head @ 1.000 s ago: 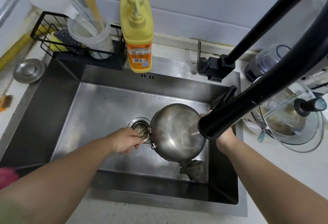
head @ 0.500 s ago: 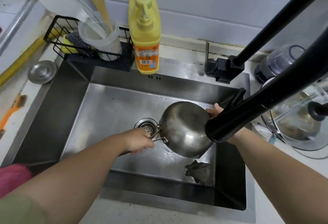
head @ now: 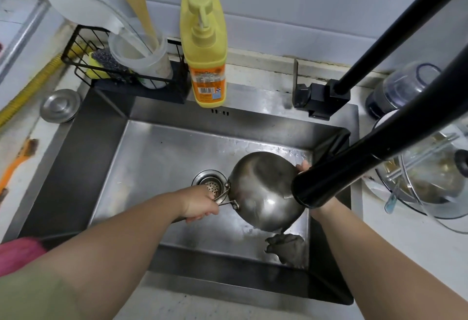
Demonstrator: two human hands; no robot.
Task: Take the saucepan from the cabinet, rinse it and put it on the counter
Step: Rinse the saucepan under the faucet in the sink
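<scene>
A steel saucepan (head: pixel 263 190) is held tipped over, its rounded underside toward me, above the right half of the steel sink (head: pixel 162 157). My left hand (head: pixel 200 203) is closed around its wire handle, beside the drain strainer (head: pixel 212 185). My right hand (head: pixel 304 167) holds the pan's far rim; only fingertips show, the rest is hidden behind the black faucet spout (head: pixel 326 182). I see no water stream.
A grey rag (head: pixel 286 243) lies on the sink floor under the pan. A yellow soap bottle (head: pixel 205 48) and a black wire rack (head: pixel 106 66) with utensils stand behind the sink. A glass-lidded pot (head: pixel 430 180) sits on the right counter, a steel lid (head: pixel 59 105) on the left.
The saucepan has shifted slightly right and farther back in the sink, still upside down in both hands. My right fingers have come into sight on its far rim.
</scene>
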